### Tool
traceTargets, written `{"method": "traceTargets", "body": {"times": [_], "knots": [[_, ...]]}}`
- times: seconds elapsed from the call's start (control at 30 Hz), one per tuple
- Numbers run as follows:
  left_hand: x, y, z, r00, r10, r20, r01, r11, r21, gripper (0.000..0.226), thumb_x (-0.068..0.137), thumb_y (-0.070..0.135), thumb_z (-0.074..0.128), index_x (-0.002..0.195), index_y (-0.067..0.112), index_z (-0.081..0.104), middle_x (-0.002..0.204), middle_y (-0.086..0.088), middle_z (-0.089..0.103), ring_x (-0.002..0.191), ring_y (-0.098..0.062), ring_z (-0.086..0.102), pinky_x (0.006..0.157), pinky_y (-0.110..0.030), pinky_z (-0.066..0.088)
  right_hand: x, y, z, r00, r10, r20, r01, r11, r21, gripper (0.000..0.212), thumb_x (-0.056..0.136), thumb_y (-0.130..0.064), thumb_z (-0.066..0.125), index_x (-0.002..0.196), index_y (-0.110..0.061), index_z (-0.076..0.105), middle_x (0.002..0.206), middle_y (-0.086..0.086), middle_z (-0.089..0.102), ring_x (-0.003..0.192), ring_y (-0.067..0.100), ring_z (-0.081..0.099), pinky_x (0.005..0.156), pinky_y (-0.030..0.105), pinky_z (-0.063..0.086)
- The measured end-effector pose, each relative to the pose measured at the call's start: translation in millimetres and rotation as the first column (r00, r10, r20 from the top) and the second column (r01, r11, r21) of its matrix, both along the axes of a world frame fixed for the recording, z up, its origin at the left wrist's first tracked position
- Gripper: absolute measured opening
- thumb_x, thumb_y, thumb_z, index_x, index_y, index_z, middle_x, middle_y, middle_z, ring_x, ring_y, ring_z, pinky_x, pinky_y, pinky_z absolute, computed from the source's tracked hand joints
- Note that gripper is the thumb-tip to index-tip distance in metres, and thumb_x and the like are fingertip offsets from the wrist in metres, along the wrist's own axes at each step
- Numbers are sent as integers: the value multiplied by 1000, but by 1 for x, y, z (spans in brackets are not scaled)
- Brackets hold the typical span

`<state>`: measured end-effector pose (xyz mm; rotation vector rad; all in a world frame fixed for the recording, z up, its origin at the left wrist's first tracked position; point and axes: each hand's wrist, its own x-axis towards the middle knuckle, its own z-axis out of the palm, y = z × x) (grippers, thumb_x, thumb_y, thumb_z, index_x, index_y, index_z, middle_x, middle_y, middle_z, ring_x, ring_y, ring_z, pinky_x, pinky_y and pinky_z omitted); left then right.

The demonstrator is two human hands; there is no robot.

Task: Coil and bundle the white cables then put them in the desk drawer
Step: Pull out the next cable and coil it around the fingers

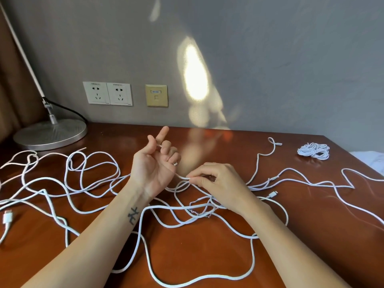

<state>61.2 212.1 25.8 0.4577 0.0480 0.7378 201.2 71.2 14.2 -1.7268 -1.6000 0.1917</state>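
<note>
I am looking down on a person's two bare hands working over a glossy reddish-brown wooden desk point(207, 256), where thin loose white cables point(252, 254) are sprawling in tangled loops from edge to edge. The left hand point(154, 163) is facing palm up, its index finger pointing straight and its other fingers curling round a white cable strand point(182, 177). A small metal-tipped plug point(175, 163) is showing by the little finger. The right hand point(214, 181) is pinching that same strand between thumb and forefinger, just beside the left palm. A small coiled white cable bundle point(313, 151) is lying well apart at the desk's far right. A round silver lamp base point(49, 134) is standing far left, near two white wall sockets point(107, 93) and a beige data port plate point(156, 95).
</note>
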Motion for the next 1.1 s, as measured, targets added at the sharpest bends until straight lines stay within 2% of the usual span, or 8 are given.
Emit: {"method": "traceTargets", "body": {"times": [0.13,0.3,0.43,0.57,0.73,0.87,0.97,1.1], "knots": [[-5,7,-5,1000,18,-6,-19,998,-54,65,104,48,41,144,-2,50,70,0,36,60,-14,28,66,-27,28,-11,3,-1,997,42,58,-43,999,24,16,96,-29,73,109,-30,81,92,-24,69,93,-3,60,81,15,46],[-1,10,-6,992,97,-79,-96,995,10,48,109,41,33,122,9,66,73,-1,40,60,-14,31,68,-28,28,-11,5,-2,995,7,99,-17,996,93,20,99,-22,68,116,-26,79,95,-18,67,93,3,60,80,19,48],[2,4,-5,934,264,-241,-207,948,240,49,112,40,26,111,9,64,73,0,44,63,-14,31,67,-28,29,-12,4,-3,994,-43,105,34,996,86,24,100,-17,66,121,-26,75,95,-25,61,89,-4,59,78,11,44],[9,0,-8,767,528,-364,-277,785,554,46,114,32,27,102,12,67,70,4,46,61,-10,34,65,-27,32,-11,3,-4,991,-129,27,129,992,12,29,100,-25,67,129,-32,67,103,-17,70,98,3,66,87,22,55],[9,4,-22,593,758,-274,-225,482,847,39,112,23,37,96,18,72,74,6,48,62,-6,41,62,-25,35,-11,2,-2,982,-186,30,187,982,-22,28,96,-28,72,123,-34,68,87,-19,68,78,2,64,79,29,59],[7,8,-22,562,803,-201,-207,372,905,36,112,20,40,96,18,73,74,9,50,64,-4,43,62,-23,36,-6,-4,2,991,-114,73,126,971,-202,28,91,-25,73,115,-40,69,81,-19,67,70,0,61,73,29,56],[7,4,-22,527,840,-129,-163,249,955,32,110,12,43,97,14,72,75,11,51,66,-3,47,65,-18,38,-7,-9,7,989,-75,130,109,952,-285,25,89,-26,71,106,-44,67,82,-20,66,70,-4,57,67,20,41],[6,8,-28,484,875,-23,-7,30,1000,28,109,17,45,102,14,72,92,9,61,86,-2,57,79,-18,43,-6,-9,10,985,-112,130,137,971,-197,17,92,-25,70,103,-38,71,72,-16,64,72,3,55,73,20,38]]}}
